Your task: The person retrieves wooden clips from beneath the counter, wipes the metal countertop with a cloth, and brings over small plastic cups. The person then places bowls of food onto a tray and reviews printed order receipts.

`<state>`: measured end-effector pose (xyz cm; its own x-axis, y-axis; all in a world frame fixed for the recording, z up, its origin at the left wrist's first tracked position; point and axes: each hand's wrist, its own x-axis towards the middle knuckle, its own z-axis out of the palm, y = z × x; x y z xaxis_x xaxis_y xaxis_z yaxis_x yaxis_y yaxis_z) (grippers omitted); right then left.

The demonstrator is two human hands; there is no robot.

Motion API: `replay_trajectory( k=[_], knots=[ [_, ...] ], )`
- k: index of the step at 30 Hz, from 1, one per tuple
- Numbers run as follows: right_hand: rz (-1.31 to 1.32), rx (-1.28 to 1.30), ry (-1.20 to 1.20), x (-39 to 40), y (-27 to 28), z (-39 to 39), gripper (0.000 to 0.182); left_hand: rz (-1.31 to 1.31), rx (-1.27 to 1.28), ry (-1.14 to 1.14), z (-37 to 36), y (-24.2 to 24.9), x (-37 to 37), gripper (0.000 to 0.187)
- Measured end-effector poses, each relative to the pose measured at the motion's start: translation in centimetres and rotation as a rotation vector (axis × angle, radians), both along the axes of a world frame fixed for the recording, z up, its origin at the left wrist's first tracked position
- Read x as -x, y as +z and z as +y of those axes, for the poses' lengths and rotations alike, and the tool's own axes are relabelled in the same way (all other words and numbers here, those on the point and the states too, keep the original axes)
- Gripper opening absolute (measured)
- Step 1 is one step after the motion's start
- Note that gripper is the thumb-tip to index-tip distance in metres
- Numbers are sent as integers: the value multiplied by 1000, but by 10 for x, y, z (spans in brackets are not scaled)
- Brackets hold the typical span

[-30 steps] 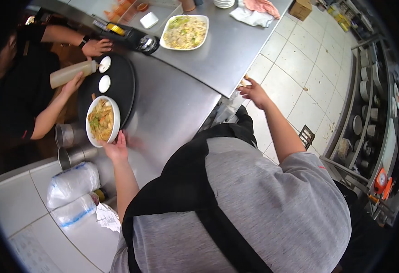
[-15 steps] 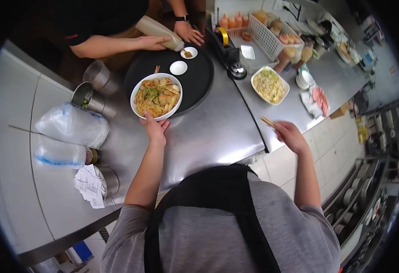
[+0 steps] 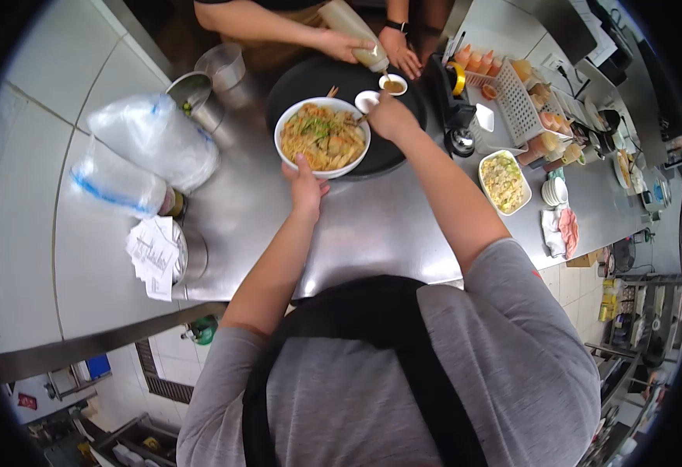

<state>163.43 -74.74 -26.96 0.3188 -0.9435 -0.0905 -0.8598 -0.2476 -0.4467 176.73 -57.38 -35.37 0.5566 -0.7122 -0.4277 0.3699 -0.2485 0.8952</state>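
Observation:
My left hand (image 3: pixel 306 187) grips the near rim of a white bowl (image 3: pixel 347 170), thumb on top and fingers below. Noodles with chopped green topping (image 3: pixel 321 134) fill it. The bowl overlaps the near edge of a round black tray (image 3: pixel 285 84). At the bowl's right side, my right hand (image 3: pixel 392 117) is closed on chopsticks (image 3: pixel 363 119), their tips by the rim and mostly hidden. It partly covers a small white dish (image 3: pixel 366 100). Just beyond, a co-worker's hand (image 3: pixel 342 45) tilts a squeeze bottle (image 3: pixel 354 31) over a small sauce dish (image 3: pixel 393 83).
A tape dispenser (image 3: pixel 458 117) and a rectangular bowl of food (image 3: pixel 504 180) stand to the right, near a white basket (image 3: pixel 515 101). Plastic-wrapped stacks (image 3: pixel 158 140), a metal pot (image 3: pixel 195 97) and paper slips (image 3: pixel 152 253) line the left side.
My right hand has swung left from beyond the counter's right part to the bowl, carrying the chopsticks. My left hand keeps hold of the bowl. The view has shifted.

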Motion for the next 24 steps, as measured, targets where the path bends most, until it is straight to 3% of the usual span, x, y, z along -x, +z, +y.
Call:
replay_trajectory(
  k=[1, 2, 4, 5, 6, 7, 8, 10, 11, 13, 16, 18, 20, 22, 24],
  knots=[
    [-14, 52, -32, 17, -10, 5, 44, 4, -1, 11, -1, 4, 2, 61],
    [256, 118, 273, 38, -42, -3, 33, 4, 5, 19, -5, 7, 3, 59],
    [160, -560, 320, 42, -52, 24, 28, -22, -9, 19, -13, 4, 0, 58],
    [-271, -899, 200, 34, -62, 58, 24, -53, -34, 6, -10, 0, 5, 56],
    [-359, -954, 183, 21, -65, 72, 25, -66, -47, -17, -12, -7, 2, 59],
    [-274, -774, 265, 5, -73, 82, 26, -70, -51, -21, -13, -5, 3, 59],
    [-23, -646, 441, -12, -73, 87, 26, -59, -28, -7, -13, -2, 5, 56],
    [-242, -69, 727, -16, -87, 115, 29, -49, -19, 4, -11, -3, 6, 54],
    [-178, -182, 504, -15, -60, 140, 26, -56, -19, 1, -13, -5, 4, 55],
    [17, -192, 736, -2, -67, 144, 26, -67, -21, -5, -14, -8, 2, 57],
    [73, -276, 886, 64, -91, 139, 24, -69, -56, -13, -7, -6, 5, 68],
    [-165, -397, 770, 147, -76, 141, 22, -36, -35, -23, -5, -9, 5, 77],
    [-340, -679, 457, 240, -56, 136, 22, -92, -26, 27, 0, -7, 23, 79],
    [-408, -694, 40, 340, -43, 127, 56, -149, -25, 101, 10, -10, 36, 82],
    [-102, -460, -217, 446, -43, 99, 80, -310, 53, 121, 9, -23, 45, 87]
  ],
)
